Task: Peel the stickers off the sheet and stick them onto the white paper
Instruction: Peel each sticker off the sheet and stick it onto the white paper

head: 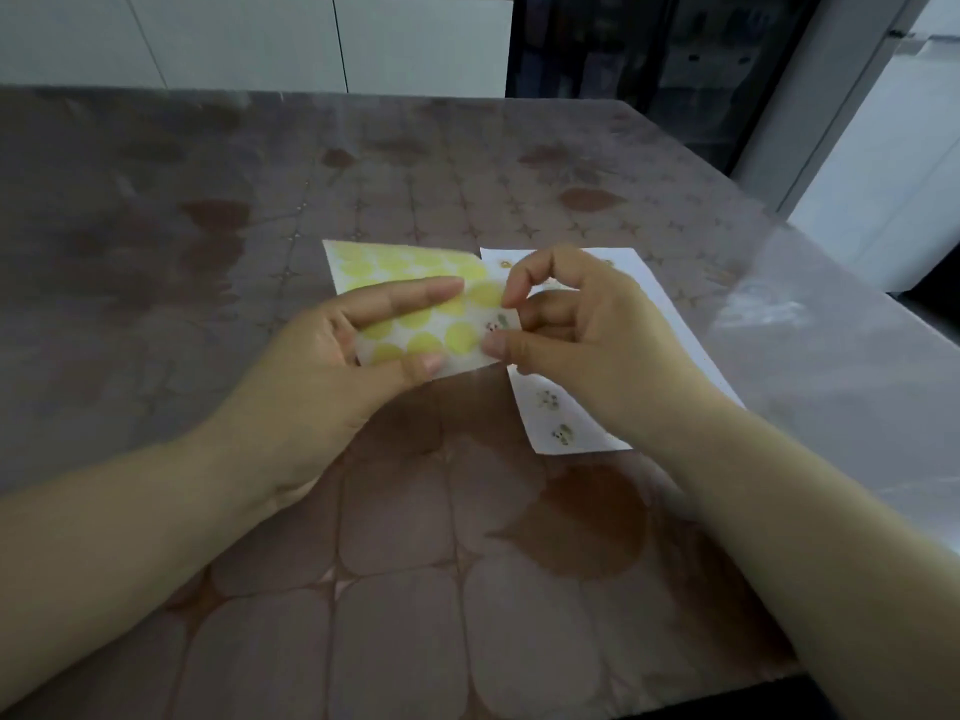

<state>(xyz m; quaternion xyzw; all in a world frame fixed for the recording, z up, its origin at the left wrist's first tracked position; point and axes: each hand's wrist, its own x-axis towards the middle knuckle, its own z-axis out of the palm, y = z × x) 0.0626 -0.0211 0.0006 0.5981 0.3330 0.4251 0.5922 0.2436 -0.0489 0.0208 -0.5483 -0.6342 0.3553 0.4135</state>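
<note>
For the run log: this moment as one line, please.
left hand: holds sticker sheet | right hand: pinches sheet's right edge at a sticker | white paper: on table, stickers on it

The sticker sheet (415, 304), white with rows of round yellow spots, was lifted and tilted just left of the white paper (532, 413), its right edge overlapping it. One small printed sticker (496, 324) sat near that edge. The paper lay flat, bearing several small stickers (549, 400).

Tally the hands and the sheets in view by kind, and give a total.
hands: 2 (left hand, right hand)
sticker sheet: 1
white paper: 1
total: 4
</note>
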